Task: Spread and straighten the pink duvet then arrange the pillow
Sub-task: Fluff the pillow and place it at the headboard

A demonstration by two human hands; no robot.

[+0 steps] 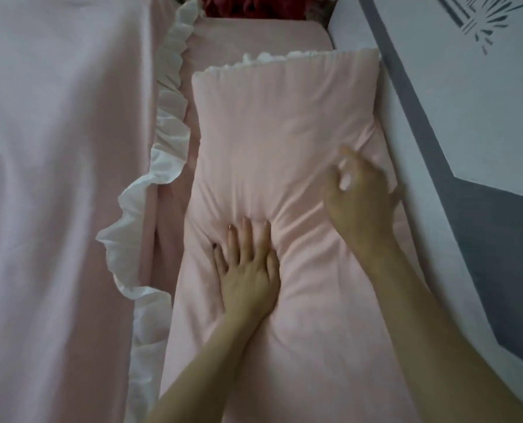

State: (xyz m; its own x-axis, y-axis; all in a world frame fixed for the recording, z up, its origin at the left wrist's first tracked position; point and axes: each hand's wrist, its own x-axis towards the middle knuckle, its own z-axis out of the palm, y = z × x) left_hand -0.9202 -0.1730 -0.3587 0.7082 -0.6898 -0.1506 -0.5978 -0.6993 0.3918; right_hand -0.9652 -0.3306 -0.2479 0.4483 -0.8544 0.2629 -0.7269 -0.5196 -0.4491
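A long pink pillow (281, 123) with a white frilled far end lies on the bed along the headboard. My left hand (248, 270) presses flat into its middle with the fingers spread, and the cloth creases around it. My right hand (358, 193) hovers over the pillow's right side, blurred, with the fingers loosely curled and nothing in them. The pink duvet (56, 178) covers the left of the bed, and its white ruffled edge (162, 154) runs beside the pillow.
A white headboard (483, 117) with grey panels stands along the right, close against the pillow. A strip of pink sheet (254, 35) shows beyond the pillow. Dark red fabric (254, 6) lies past the far end of the bed.
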